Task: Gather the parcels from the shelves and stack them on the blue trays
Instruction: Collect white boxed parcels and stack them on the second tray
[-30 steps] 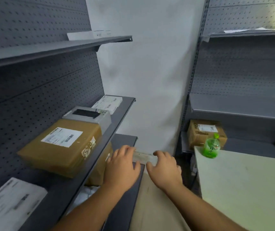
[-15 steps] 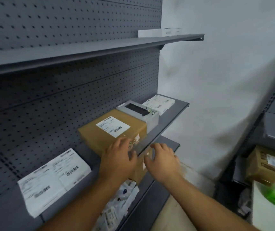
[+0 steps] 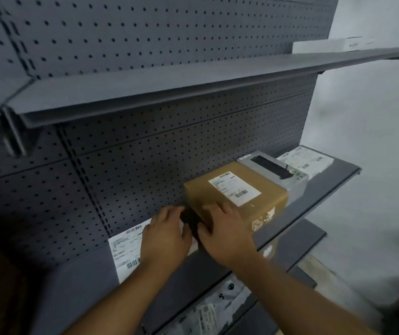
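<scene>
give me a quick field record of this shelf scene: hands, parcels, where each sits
left hand: left hand, fingers straight, over the flat white labelled parcel on the grey metal middle shelf
right hand: right hand, fingers spread on the near corner of the brown cardboard box with white label
behind the box: grey box with black top panel, then flat white parcel at the shelf end
top shelf: white flat box at its far end
lower shelf: white printed plastic mailer bag
blue trays: not in view

Head camera looks down, close, at the middle shelf (image 3: 333,187).
</scene>
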`<state>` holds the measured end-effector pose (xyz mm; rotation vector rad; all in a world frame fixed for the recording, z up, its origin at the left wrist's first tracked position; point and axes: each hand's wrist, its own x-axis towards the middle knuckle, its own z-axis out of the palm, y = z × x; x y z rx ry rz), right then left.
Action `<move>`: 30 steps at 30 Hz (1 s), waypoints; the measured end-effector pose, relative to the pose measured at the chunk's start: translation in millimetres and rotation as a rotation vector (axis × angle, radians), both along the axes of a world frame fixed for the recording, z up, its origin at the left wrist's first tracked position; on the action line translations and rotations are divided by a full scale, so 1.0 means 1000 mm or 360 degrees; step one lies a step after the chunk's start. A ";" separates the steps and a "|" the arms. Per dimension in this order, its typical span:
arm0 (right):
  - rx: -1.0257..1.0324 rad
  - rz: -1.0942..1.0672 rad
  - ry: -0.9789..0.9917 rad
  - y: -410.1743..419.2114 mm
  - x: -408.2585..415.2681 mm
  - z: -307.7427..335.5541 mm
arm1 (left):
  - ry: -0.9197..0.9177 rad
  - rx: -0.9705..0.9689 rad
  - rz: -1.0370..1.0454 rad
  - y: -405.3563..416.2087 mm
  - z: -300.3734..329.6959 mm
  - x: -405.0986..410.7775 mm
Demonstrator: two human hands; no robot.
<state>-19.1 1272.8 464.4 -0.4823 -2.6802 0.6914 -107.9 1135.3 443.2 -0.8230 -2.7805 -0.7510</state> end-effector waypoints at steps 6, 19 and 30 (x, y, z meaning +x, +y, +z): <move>-0.0057 0.0214 -0.0146 -0.020 -0.045 -0.017 | -0.0073 -0.0167 0.0285 -0.045 -0.015 -0.019; 0.0071 0.0692 -0.0377 -0.045 -0.097 -0.072 | -0.0556 -0.0449 0.0622 -0.052 -0.053 -0.003; 0.0138 0.0744 -0.0394 -0.041 -0.104 -0.080 | -0.0543 -0.0428 0.0743 -0.052 -0.054 0.002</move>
